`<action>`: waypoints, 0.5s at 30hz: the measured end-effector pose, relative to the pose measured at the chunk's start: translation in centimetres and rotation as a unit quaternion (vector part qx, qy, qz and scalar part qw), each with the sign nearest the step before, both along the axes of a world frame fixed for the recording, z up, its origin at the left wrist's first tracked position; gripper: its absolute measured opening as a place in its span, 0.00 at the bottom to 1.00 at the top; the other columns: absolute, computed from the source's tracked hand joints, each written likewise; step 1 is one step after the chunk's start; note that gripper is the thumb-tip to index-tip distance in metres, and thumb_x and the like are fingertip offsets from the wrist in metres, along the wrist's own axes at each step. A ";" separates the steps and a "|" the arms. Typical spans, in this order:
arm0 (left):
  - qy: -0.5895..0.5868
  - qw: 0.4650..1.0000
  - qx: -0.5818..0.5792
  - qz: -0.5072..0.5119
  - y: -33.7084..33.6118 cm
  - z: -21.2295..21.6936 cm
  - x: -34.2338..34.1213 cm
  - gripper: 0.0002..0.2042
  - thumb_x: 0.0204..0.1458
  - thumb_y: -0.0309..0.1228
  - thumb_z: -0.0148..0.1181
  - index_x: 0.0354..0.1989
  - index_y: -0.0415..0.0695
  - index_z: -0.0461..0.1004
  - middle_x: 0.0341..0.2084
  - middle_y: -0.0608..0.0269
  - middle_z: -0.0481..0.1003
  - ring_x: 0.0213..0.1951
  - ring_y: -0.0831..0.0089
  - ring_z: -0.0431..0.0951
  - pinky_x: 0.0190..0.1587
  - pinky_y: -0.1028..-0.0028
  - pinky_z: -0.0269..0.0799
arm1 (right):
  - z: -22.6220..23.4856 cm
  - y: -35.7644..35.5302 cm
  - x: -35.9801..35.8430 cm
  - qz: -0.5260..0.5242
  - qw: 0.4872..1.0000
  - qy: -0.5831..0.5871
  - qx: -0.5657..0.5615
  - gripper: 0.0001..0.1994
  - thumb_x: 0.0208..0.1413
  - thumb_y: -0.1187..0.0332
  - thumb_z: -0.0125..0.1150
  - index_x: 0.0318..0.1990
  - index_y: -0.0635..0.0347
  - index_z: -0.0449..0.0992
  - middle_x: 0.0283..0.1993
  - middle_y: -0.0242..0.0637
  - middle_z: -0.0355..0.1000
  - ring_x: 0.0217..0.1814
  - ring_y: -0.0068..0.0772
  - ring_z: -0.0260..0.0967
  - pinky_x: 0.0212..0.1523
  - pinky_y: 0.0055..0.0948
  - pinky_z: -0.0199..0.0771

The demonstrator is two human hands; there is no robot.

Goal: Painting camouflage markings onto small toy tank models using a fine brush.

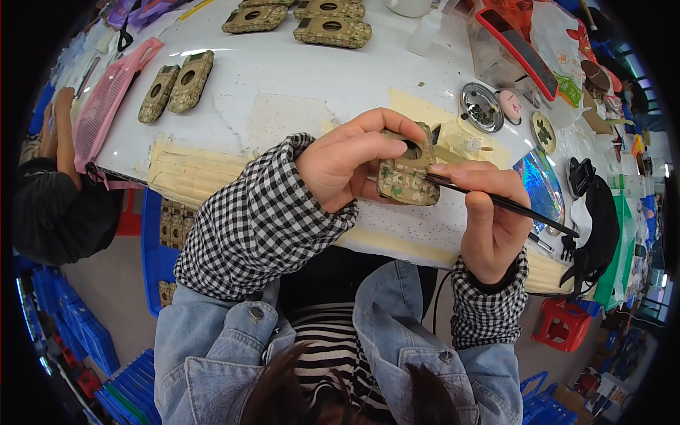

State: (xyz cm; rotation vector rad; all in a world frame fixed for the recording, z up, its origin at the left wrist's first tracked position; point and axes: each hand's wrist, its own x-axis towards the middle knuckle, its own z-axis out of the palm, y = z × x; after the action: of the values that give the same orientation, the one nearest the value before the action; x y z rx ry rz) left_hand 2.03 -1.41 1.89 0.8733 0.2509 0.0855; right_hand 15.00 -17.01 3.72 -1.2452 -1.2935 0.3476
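Note:
My left hand (343,157) is closed around a camouflage-painted toy tank hull (407,185) with a round opening in its top, held above the table's near edge. Thumb and fingers grip it from the left side. In my right hand (494,216) is a slim black pair of tweezers (520,207), its tip at the hull's right side. Whether a small part sits in that tip is too fine to see. Just beyond the hull, a small bottle (470,144) stands on yellowish tape.
Two matching hulls (190,81) lie at the left, with several more (333,32) at the back. A metal dish of small dark parts (482,108) and a red-cased phone (517,53) are at the right. Another person's arm (65,138) rests beyond the pink basket (117,99).

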 end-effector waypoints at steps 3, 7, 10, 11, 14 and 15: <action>-0.002 1.000 0.000 0.000 0.0 -0.1 0.0 0.14 0.56 0.31 0.46 0.50 0.41 0.62 0.43 0.58 0.71 0.43 0.73 0.75 0.44 0.72 0.74 | 0.0 0.0 0.0 0.000 1.000 0.003 0.001 0.07 0.55 0.74 0.56 0.37 0.69 0.73 0.39 0.45 0.74 0.42 0.35 0.72 0.45 0.28 0.69; -0.007 1.000 -0.005 -0.001 0.0 -0.1 0.0 0.14 0.56 0.31 0.46 0.50 0.41 0.62 0.43 0.58 0.71 0.43 0.73 0.74 0.45 0.72 0.73 | -0.1 0.0 0.0 0.002 1.000 0.003 0.003 0.06 0.54 0.74 0.56 0.37 0.69 0.73 0.39 0.45 0.74 0.42 0.35 0.72 0.45 0.28 0.69; -0.012 1.000 -0.012 -0.002 0.0 -0.1 0.0 0.14 0.56 0.31 0.46 0.50 0.41 0.62 0.43 0.58 0.71 0.43 0.73 0.74 0.45 0.72 0.73 | -0.1 0.0 0.0 -0.001 1.000 0.004 0.004 0.06 0.54 0.74 0.56 0.37 0.69 0.74 0.39 0.45 0.74 0.42 0.35 0.72 0.45 0.28 0.69; -0.013 1.000 -0.014 -0.003 0.0 -0.1 0.0 0.14 0.56 0.31 0.46 0.50 0.41 0.62 0.43 0.58 0.71 0.43 0.73 0.74 0.45 0.72 0.73 | -0.1 0.0 0.0 -0.002 1.000 0.001 0.003 0.06 0.54 0.74 0.56 0.37 0.69 0.74 0.39 0.45 0.74 0.42 0.34 0.72 0.45 0.28 0.69; -0.018 1.000 -0.011 0.000 0.0 -0.2 0.1 0.14 0.56 0.31 0.46 0.50 0.41 0.62 0.43 0.58 0.71 0.43 0.73 0.75 0.45 0.72 0.73 | 0.0 -0.1 0.1 -0.007 1.000 -0.007 -0.001 0.07 0.55 0.74 0.56 0.38 0.69 0.73 0.39 0.45 0.74 0.42 0.34 0.71 0.45 0.28 0.69; -0.018 1.000 -0.016 -0.001 0.0 -0.2 0.1 0.14 0.56 0.31 0.46 0.50 0.40 0.62 0.43 0.57 0.70 0.43 0.71 0.75 0.45 0.70 0.75 | 0.0 -0.2 0.1 -0.008 1.000 -0.009 -0.003 0.07 0.56 0.73 0.56 0.38 0.69 0.73 0.39 0.44 0.74 0.42 0.34 0.71 0.45 0.28 0.69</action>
State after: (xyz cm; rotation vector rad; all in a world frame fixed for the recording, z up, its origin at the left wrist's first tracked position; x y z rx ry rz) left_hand 2.11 -1.41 1.71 0.8392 0.2167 0.0959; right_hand 15.12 -17.16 3.69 -1.2657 -1.2981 0.3292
